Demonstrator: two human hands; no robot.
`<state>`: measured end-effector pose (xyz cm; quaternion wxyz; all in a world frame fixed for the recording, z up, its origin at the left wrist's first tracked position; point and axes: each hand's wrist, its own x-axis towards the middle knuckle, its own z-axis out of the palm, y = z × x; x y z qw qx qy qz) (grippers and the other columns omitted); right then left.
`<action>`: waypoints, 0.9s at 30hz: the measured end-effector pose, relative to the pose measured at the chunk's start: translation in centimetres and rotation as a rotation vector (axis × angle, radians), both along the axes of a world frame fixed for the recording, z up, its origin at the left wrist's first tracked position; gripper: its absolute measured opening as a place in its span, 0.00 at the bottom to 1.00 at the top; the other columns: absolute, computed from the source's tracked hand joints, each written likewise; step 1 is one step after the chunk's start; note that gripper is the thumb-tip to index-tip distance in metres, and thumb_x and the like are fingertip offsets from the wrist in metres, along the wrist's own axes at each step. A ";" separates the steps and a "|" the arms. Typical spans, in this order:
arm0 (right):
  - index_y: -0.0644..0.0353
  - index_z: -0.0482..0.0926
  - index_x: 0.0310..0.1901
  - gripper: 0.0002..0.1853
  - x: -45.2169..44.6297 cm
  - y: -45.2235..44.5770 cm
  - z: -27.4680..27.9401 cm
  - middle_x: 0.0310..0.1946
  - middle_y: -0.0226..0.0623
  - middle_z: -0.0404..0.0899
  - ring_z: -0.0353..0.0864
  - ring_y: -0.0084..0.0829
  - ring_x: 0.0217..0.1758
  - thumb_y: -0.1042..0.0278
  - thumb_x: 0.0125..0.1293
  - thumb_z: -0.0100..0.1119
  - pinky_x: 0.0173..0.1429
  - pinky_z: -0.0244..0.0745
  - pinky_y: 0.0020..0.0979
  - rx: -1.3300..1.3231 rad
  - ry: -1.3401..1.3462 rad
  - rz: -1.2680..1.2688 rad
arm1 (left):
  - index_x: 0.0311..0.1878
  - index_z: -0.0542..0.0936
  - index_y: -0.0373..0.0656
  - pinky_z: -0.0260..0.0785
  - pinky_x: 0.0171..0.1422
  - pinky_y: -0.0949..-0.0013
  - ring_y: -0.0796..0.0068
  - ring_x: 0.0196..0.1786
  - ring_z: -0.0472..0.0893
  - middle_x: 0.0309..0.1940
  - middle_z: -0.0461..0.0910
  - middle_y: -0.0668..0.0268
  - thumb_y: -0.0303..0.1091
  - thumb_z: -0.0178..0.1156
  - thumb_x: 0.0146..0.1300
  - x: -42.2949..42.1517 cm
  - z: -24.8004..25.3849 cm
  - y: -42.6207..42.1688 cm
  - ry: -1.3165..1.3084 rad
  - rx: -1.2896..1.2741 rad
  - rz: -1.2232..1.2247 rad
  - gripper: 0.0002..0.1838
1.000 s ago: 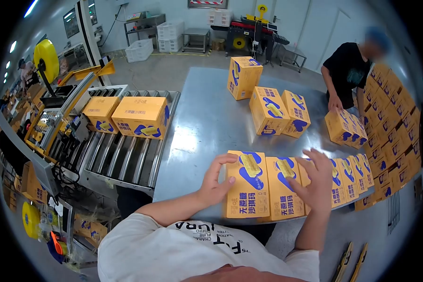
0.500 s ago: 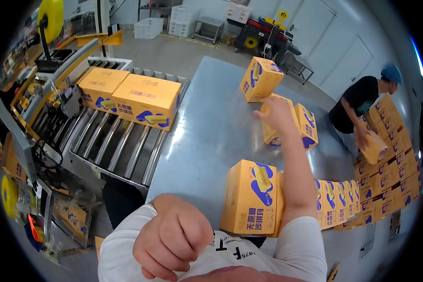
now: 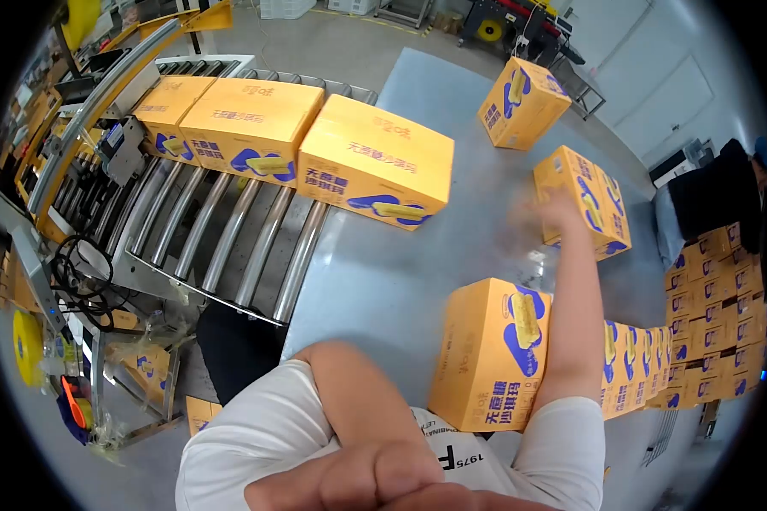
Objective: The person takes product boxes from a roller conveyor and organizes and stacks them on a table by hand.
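Observation:
My right hand (image 3: 556,209) is stretched out over the table at the left side of an orange printed carton (image 3: 575,189). It is smeared by motion, so its grip cannot be made out. A second carton (image 3: 612,204) stands against that one. My left hand (image 3: 358,479) is folded close to my chest and chin, fingers curled, with nothing showing in it. Between my arms an upright carton (image 3: 490,353) stands at the table's near edge. Another carton (image 3: 524,104) stands at the far side of the table.
On the left, a roller conveyor (image 3: 222,230) carries cartons in a row; the front carton (image 3: 375,162) reaches past its end onto the metal table (image 3: 375,264). At right, a row of cartons (image 3: 631,366) stands beside me. A co-worker (image 3: 712,192) bends over stacked cartons (image 3: 712,315).
The conveyor cartons have shifted right, the front one now over the table. My left fist has drawn in toward my chin. The view has turned; the co-worker has bent down at the stack.

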<state>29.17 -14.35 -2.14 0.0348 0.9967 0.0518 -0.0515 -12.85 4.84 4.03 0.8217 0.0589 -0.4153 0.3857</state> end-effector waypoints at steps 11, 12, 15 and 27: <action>0.54 0.67 0.77 0.37 -1.3 2.9 0.7 0.81 0.53 0.57 0.54 0.49 0.85 0.41 0.74 0.58 0.85 0.52 0.44 0.530 0.043 0.289 | 0.28 0.74 0.50 0.64 0.35 0.73 0.78 0.29 0.73 0.24 0.75 0.73 0.37 0.55 0.76 0.2 0.3 0.0 0.089 -0.131 0.028 0.15; 0.54 0.66 0.78 0.36 -2.7 4.7 1.3 0.81 0.52 0.57 0.53 0.49 0.86 0.42 0.76 0.56 0.85 0.51 0.44 0.579 0.080 0.402 | 0.28 0.74 0.50 0.64 0.35 0.73 0.78 0.29 0.72 0.24 0.75 0.73 0.37 0.55 0.76 0.1 0.4 0.0 0.091 -0.141 0.029 0.15; 0.52 0.65 0.78 0.34 -5.1 8.3 1.0 0.82 0.49 0.55 0.50 0.48 0.87 0.43 0.78 0.53 0.85 0.50 0.44 0.622 0.116 0.662 | 0.28 0.74 0.50 0.64 0.35 0.73 0.78 0.29 0.72 0.24 0.75 0.74 0.37 0.56 0.76 0.0 0.4 -0.2 0.097 -0.151 0.036 0.15; 0.46 0.63 0.80 0.51 -6.6 10.1 2.0 0.78 0.48 0.59 0.58 0.48 0.83 0.48 0.55 0.77 0.83 0.55 0.50 0.735 0.218 0.694 | 0.29 0.74 0.50 0.64 0.35 0.73 0.78 0.29 0.72 0.25 0.74 0.74 0.37 0.56 0.75 -0.1 0.6 -0.8 0.108 -0.215 0.096 0.14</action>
